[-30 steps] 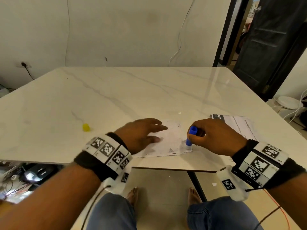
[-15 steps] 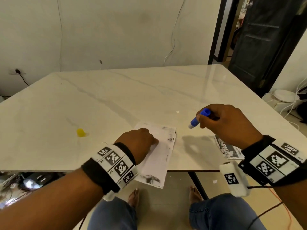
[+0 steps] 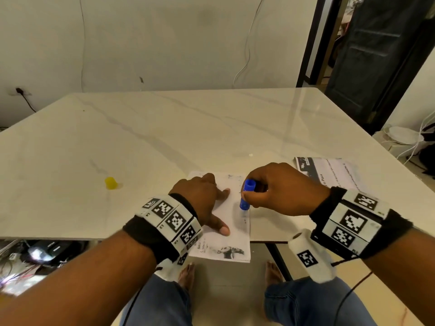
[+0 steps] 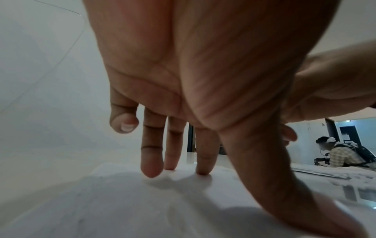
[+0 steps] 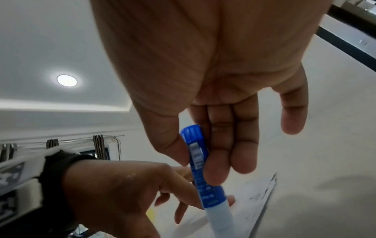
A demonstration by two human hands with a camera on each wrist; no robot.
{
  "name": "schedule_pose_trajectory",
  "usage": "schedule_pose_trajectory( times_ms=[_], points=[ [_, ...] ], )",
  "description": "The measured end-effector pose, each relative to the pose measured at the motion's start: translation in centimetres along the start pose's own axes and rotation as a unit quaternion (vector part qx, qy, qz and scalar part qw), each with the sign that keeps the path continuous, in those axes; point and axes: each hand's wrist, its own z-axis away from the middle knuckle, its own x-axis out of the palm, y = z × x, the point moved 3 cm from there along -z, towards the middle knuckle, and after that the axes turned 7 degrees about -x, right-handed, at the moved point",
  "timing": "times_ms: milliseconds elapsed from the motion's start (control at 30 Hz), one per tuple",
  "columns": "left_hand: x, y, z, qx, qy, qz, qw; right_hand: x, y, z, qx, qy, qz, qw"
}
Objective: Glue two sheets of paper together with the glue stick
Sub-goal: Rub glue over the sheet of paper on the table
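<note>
- The right hand pinches the blue plastic glue stick nearly upright, tip down on the white printed paper sheet.
- The left hand, fingers spread, presses that sheet just left of the stick.

Left hand: palm above sheet of paper, fingers spread.
Fingertips: three straight, pressing paper; little finger curled.
Right hand: just beside, upper right.
Background: seated person.

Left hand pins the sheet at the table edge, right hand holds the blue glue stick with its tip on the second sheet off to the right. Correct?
Not quite. The glue stick has its tip on the same sheet that the left hand pins, not on the second sheet, which lies untouched to the right. The head view shows it. The rest holds: the right hand grips the stick.
</note>
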Motion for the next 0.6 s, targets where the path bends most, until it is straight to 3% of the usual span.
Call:
schedule_pose_trajectory(
  times_ms=[367,600],
  points=[
    [0.5,1.4,0.0,-0.032,0.044,0.0,0.999,-1.0,2.7,-6.8,0.035,0.026,0.073,0.996],
    [0.9,1.5,-0.1,-0.046,0.068,0.023,0.996,-0.2,1.1,-3.7,0.013,0.018,0.116,0.993]
  ],
)
